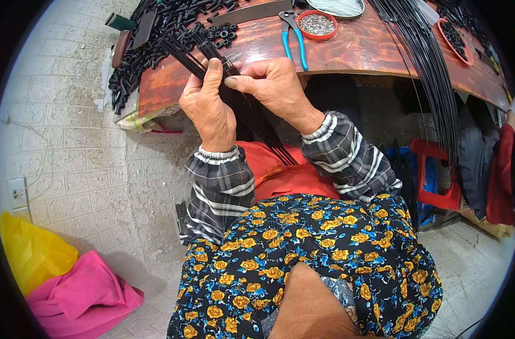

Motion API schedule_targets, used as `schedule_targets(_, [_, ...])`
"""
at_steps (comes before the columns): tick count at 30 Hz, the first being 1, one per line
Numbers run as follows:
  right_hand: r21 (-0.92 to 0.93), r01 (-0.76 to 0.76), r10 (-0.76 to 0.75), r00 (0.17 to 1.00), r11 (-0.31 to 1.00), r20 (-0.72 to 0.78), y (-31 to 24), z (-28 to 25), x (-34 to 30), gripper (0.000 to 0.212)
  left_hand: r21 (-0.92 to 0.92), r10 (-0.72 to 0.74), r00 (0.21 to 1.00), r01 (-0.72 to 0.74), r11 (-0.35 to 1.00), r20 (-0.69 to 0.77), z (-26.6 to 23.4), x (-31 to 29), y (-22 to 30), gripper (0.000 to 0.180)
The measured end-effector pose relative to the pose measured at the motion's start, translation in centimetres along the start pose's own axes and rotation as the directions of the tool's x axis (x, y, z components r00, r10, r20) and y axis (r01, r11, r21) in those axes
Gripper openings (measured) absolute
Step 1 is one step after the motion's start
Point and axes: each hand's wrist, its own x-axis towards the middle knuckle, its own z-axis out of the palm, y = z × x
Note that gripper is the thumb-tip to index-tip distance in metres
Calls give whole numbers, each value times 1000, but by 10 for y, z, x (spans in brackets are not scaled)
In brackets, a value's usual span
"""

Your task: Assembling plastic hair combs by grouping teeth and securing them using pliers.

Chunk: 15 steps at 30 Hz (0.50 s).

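Above my lap, at the near edge of the bench, my left hand [209, 107] is closed around a bundle of thin black rods [181, 56]. The bundle slants from the upper left, between my hands, down to a red cloth [302, 181] over my lap. My right hand [280, 90] is closed, thumb and forefinger pinching at the same bundle beside my left thumb. A thicker black piece [210, 50] sticks out above the fingers. How it joins the rods is hidden.
On the wooden bench [364, 51] are blue-handled pliers [294, 42], a red dish of small metal parts [316, 25], heaped black plastic parts [138, 62] and a long black rod bundle [432, 85] hanging over the edge. A red stool [432, 175] stands below, right.
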Motion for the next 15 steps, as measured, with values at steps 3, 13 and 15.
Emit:
schedule_targets(3, [36, 105, -104, 994, 994, -14, 7, 2, 3, 20, -34, -36, 999, 37, 999, 22, -5, 1, 1, 12])
schedule_targets(13, [86, -220, 207, 969, 972, 137, -17, -4, 3, 24, -79, -39, 998, 43, 996, 49, -7, -1, 6, 14])
schedule_targets(15, [84, -152, 142, 984, 985, 112, -10, -1, 3, 24, -40, -2, 1000, 3, 999, 23, -6, -1, 2, 14])
